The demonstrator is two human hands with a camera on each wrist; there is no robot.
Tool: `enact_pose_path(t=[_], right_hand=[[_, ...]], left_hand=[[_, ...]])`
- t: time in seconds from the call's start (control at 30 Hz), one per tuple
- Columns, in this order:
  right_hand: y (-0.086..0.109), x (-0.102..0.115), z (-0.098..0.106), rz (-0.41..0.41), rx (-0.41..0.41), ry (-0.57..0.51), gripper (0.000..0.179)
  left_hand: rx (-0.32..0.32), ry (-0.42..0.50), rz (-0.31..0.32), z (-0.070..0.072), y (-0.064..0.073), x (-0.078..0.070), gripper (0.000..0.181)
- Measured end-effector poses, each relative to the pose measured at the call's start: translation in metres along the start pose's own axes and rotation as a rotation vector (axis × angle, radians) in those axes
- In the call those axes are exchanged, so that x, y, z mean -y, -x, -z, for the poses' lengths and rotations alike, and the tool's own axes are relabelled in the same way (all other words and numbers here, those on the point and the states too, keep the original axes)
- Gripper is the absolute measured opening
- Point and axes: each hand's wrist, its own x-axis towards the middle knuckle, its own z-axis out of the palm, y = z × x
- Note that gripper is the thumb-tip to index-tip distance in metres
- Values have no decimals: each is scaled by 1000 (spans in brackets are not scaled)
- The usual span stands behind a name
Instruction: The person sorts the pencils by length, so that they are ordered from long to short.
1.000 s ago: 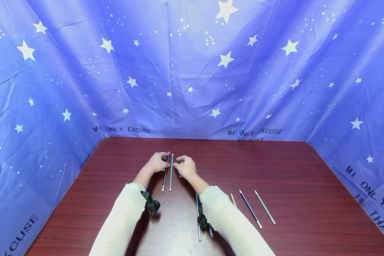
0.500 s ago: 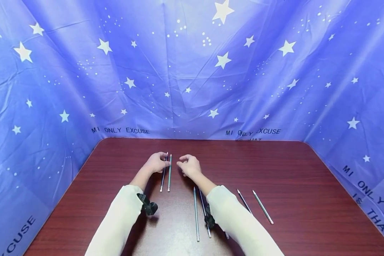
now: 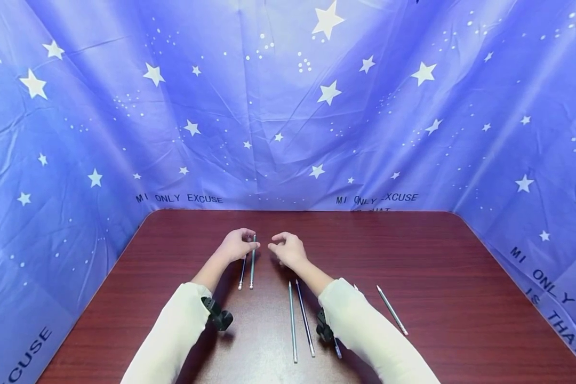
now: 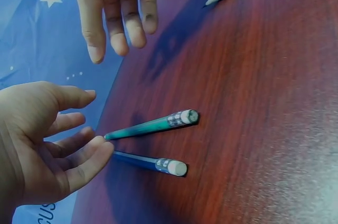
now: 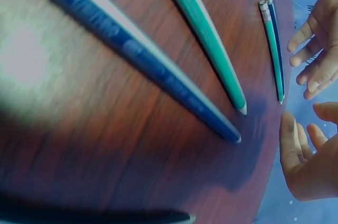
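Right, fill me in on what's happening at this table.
Someone is handling pencils with bare hands. The left hand is at a green pencil and a dark blue pencil, lying side by side on the table; whether it touches them is hard to tell. The right hand is close by, holding nothing. A second green pencil and second blue pencil lie nearer the person. The right sleeve partly covers others.
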Motion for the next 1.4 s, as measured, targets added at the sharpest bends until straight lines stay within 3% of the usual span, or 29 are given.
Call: enact_pose_path(t=[0.27,0.67,0.97,1.4], right_hand=[[8,4,16,14,14,63,29],[26,-5,29,28,41,49,29],[43,-12,44,29,77,64,30],[68,-31,54,12,161,-29,29]], left_hand=[[-11,-29,-33,-6,6,-7,41],[3,-57,-50,-22,16,-18,39],[64,-28,-41,-32,27,-23,36],[122,-115,-113,-48,54,-29,28]])
